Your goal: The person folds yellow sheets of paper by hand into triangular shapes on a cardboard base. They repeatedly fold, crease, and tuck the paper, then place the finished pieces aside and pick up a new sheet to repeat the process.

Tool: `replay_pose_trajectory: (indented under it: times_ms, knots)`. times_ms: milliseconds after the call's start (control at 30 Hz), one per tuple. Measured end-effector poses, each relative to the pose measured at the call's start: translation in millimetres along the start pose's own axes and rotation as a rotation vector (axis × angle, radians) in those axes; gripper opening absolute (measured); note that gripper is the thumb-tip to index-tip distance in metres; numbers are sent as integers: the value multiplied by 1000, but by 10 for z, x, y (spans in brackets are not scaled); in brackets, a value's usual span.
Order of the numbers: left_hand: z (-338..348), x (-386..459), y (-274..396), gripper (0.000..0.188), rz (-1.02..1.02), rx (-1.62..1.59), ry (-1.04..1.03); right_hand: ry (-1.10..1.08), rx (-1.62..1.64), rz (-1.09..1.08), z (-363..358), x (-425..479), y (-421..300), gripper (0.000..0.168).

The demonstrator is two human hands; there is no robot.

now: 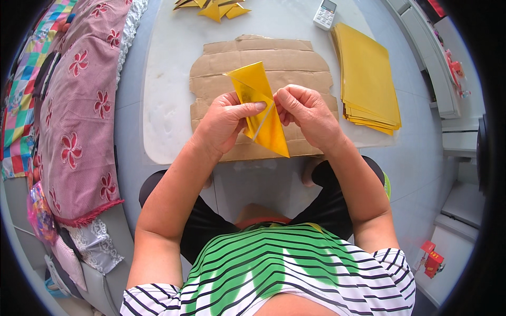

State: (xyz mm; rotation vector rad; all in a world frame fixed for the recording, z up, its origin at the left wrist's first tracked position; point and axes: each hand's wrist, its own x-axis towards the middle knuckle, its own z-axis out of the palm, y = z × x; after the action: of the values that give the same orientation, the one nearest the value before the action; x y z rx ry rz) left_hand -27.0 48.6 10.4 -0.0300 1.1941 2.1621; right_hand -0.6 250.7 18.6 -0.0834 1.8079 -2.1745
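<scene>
A folded piece of shiny gold paper [259,93], shaped like a slanted parallelogram with diagonal creases, is held above a flat sheet of brown cardboard [221,59]. My left hand [227,122] grips it from the left, thumb across its front and fingers behind. At its right edge is my right hand [306,112], thumb and index finger pinched together against the paper's edge; whether they grip the paper is hard to make out. To the right lies a stack of flat gold paper sheets [365,75]. Several folded gold paper pieces [215,10] lie at the table's far side.
The white table [170,87] carries the cardboard and a white remote control [325,15] at the far right. A couch under a pink flowered cover [85,106] stands on the left. Grey cabinets [429,59] line the right, with red boxes [431,260] lower down.
</scene>
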Motion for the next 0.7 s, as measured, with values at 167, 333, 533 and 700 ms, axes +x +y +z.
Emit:
replay_pose_trajectory:
  times_ms: [167,333,533,700]
  knots:
    - [35,-2,-3,24,-5,85,15,-55,-59,3,-11,-19,-3,24]
    - [62,28,-28,21,26,197,2,61,-141,-67,-24,-3,12,20]
    - [5,32,-9,15,-7,308,5,221,-220,-150,-119,37,7,19]
    - [-21,42,-29,15,52,308,-6,228,-188,-150,-101,33,-8,19]
